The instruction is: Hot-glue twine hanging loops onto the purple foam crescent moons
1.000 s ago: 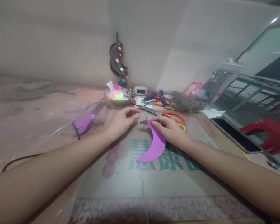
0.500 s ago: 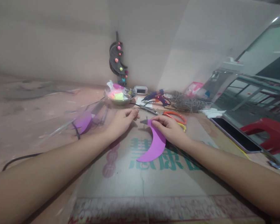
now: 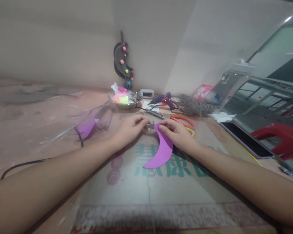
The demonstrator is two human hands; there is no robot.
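A purple crescent-shaped foam piece (image 3: 162, 151) lies on a flattened cardboard sheet (image 3: 146, 185) with green print. My right hand (image 3: 177, 133) pinches the crescent's upper tip. My left hand (image 3: 130, 129) has its fingers curled and pinched on a small dark grey piece (image 3: 150, 125) that sticks out at that same tip. Both forearms reach in from the bottom corners.
Behind the hands are orange-handled scissors (image 3: 183, 121), a blue glue gun (image 3: 164, 99), a metal bowl (image 3: 125, 99) of bright bits, a tangle of twine (image 3: 194, 107), a small white clock (image 3: 146, 94) and a dark decorated crescent (image 3: 122, 63) on the wall. A phone (image 3: 246, 140) lies right, purple foam (image 3: 87, 127) left.
My left hand has moved right from beside the crescent and closed its fingertips on the small dark piece at the tip. The right hand and crescent stayed in place.
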